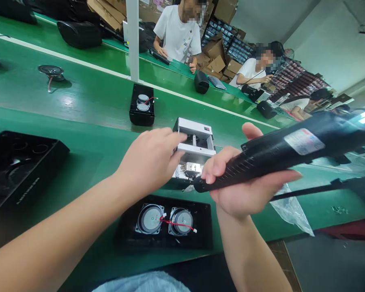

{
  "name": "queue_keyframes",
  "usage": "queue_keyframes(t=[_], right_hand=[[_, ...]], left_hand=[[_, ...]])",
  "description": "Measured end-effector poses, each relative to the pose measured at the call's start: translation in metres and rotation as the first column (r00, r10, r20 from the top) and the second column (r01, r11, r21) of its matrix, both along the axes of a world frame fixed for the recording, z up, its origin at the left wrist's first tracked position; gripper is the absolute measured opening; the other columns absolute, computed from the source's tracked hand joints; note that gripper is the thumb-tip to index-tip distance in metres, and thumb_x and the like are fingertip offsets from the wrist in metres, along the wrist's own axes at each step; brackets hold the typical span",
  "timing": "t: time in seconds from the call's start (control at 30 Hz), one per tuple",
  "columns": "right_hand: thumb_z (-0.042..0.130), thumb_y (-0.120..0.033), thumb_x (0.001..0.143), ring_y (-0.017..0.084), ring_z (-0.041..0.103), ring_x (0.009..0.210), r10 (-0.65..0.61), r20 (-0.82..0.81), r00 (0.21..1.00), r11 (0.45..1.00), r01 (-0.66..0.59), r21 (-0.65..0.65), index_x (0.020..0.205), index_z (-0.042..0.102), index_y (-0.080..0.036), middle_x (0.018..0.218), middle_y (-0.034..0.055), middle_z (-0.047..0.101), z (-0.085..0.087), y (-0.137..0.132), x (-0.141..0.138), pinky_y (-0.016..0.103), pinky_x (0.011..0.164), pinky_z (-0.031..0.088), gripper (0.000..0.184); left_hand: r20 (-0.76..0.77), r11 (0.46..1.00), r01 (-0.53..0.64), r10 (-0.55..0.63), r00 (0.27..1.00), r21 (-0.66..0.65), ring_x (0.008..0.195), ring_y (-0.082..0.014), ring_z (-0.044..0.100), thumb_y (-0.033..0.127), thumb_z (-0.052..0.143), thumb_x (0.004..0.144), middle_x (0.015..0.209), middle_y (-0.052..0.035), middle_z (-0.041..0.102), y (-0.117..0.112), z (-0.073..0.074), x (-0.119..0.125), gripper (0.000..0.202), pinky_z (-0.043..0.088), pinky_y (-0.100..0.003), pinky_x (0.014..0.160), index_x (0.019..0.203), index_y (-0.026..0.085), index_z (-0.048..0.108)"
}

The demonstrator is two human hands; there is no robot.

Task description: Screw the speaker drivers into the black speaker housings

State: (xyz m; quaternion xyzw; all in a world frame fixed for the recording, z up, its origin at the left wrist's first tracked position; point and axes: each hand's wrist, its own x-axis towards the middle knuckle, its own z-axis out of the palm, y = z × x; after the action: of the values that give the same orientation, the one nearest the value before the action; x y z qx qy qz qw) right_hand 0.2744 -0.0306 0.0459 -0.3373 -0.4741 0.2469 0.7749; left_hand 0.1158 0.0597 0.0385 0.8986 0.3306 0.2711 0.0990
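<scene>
My right hand point(246, 186) is wrapped round a black electric screwdriver point(292, 152), whose tip points left and down toward a small metal screw feeder box point(197, 140) on the green bench. My left hand point(150, 158) reaches to that box with its fingers bunched at the box's left edge, pinching something too small to make out. Below both hands lies a black speaker panel point(197, 231) holding two round silver drivers point(151, 218) joined by a red wire.
A black speaker housing point(18, 170) lies at the left. On the green conveyor point(88, 93) sit another black unit with two drivers point(142, 105) and a loose driver point(51, 72). A plastic bag point(292, 211) lies right. Other people work across the belt.
</scene>
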Motion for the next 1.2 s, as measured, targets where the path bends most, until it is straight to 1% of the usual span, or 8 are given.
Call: queue_keyframes(t=[0.07,0.17,0.33,0.43,0.63,0.87,1.1,1.2], right_hand=[[0.055,-0.087,0.098,0.015,0.054,0.038,0.063,-0.036,0.997,0.996,-0.065,-0.053,0.132,0.073,-0.03,0.06,-0.0054,0.067,0.004,-0.009,-0.002,0.028,0.041,0.051,0.069],[0.068,-0.086,0.091,0.017,0.058,0.042,0.155,-0.094,0.983,0.974,-0.168,-0.151,0.128,0.077,-0.034,0.062,-0.0032,0.07,0.009,-0.021,-0.006,0.031,0.045,0.055,0.064],[0.072,-0.084,0.088,0.018,0.059,0.042,0.149,-0.101,0.984,0.961,-0.168,-0.218,0.119,0.083,-0.039,0.058,-0.0026,0.068,0.018,-0.03,-0.012,0.032,0.045,0.055,0.056],[0.071,-0.087,0.087,0.017,0.054,0.038,0.108,-0.115,0.987,0.968,-0.131,-0.214,0.115,0.084,-0.041,0.054,-0.0036,0.065,0.019,-0.032,-0.017,0.031,0.042,0.05,0.055],[0.064,-0.083,0.095,0.018,0.058,0.042,0.098,-0.107,0.989,0.974,-0.118,-0.196,0.123,0.08,-0.039,0.06,-0.0028,0.069,0.018,-0.036,-0.019,0.033,0.046,0.053,0.055],[0.064,-0.085,0.094,0.017,0.056,0.04,0.081,-0.085,0.993,0.975,-0.097,-0.2,0.117,0.081,-0.038,0.059,-0.0036,0.068,0.031,-0.045,-0.019,0.035,0.046,0.054,0.055],[0.069,-0.091,0.084,0.021,0.059,0.043,0.221,-0.109,0.969,0.935,-0.242,-0.258,0.124,0.082,-0.041,0.061,-0.001,0.072,0.002,-0.037,-0.018,0.034,0.044,0.053,0.066],[0.072,-0.089,0.083,0.019,0.059,0.044,0.24,-0.11,0.965,0.934,-0.26,-0.245,0.125,0.081,-0.037,0.063,-0.0017,0.073,-0.012,-0.032,-0.018,0.032,0.044,0.053,0.068]], left_hand=[[0.082,0.991,0.102,-0.094,0.992,-0.091,0.098,-0.027,0.072,0.028,0.064,0.106,0.102,-0.0069,0.075,-0.02,-0.014,-0.027,0.022,0.055,-0.042,0.085,0.12,0.019,0.08],[0.142,0.975,0.141,-0.117,0.983,-0.171,0.101,-0.0227,0.071,0.032,0.066,0.107,0.114,-0.0045,0.075,-0.051,-0.038,-0.065,0.018,0.056,-0.038,0.086,0.121,0.026,0.077],[0.207,0.976,-0.059,0.102,0.973,-0.208,0.125,-0.0259,0.069,0.037,0.064,0.11,0.141,-0.0055,0.069,-0.083,-0.077,-0.108,0.031,0.056,-0.041,0.104,0.141,0.034,0.066],[0.159,0.963,-0.121,0.162,0.974,-0.241,0.128,-0.0269,0.069,0.038,0.064,0.11,0.143,-0.0056,0.067,-0.086,-0.087,-0.122,0.035,0.056,-0.042,0.106,0.144,0.035,0.063],[0.18,0.988,0.009,0.019,0.984,-0.152,0.112,-0.0222,0.071,0.032,0.069,0.108,0.127,-0.0028,0.074,-0.078,-0.073,-0.103,0.025,0.055,-0.038,0.096,0.133,0.031,0.07],[0.067,0.973,0.154,-0.144,0.987,-0.171,0.115,-0.0289,0.066,0.026,0.078,0.1,0.124,-0.0067,0.074,-0.081,-0.061,-0.064,0.022,0.048,-0.05,0.102,0.122,0.025,0.078],[0.083,0.967,0.186,-0.173,0.981,-0.177,0.128,-0.0312,0.066,0.032,0.073,0.104,0.14,-0.0097,0.071,-0.093,-0.066,-0.088,0.021,0.055,-0.049,0.105,0.125,0.03,0.077],[0.13,0.98,0.114,-0.094,0.987,-0.161,0.134,-0.0289,0.066,0.027,0.068,0.107,0.148,-0.0092,0.067,-0.1,-0.072,-0.097,0.026,0.056,-0.047,0.109,0.131,0.032,0.072]])
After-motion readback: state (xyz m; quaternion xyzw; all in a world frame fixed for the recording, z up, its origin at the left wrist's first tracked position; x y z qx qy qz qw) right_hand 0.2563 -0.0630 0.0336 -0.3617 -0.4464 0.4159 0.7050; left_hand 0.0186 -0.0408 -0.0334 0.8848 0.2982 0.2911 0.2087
